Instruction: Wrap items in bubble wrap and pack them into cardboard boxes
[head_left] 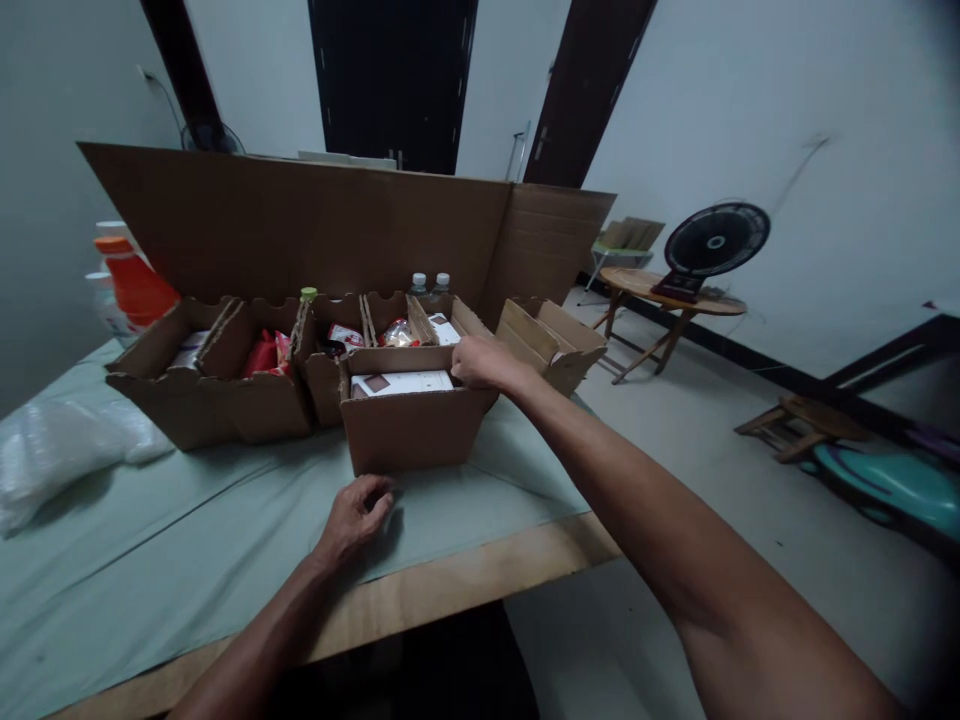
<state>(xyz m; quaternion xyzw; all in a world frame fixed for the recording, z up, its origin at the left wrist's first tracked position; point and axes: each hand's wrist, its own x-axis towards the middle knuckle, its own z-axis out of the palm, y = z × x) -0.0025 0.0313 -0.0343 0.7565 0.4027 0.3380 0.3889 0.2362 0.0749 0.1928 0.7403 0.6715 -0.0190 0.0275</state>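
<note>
A small open cardboard box stands at the front of the row, with a flat white carton lying inside it. My right hand is closed at this box's right rim; its fingertips are hidden. Just in front of the box, my left hand rests on the green cloth, fingers loosely bent, thumb apart, holding nothing. Behind and to the left are more cardboard bins, with red packets in one. Another bin contains a second white carton.
A tall cardboard panel rises behind the bins. Two clear bottles and an orange bottle stand near it. Clear plastic wrap lies at left. Another cardboard bin is at right. Beyond, a fan sits on a wooden table.
</note>
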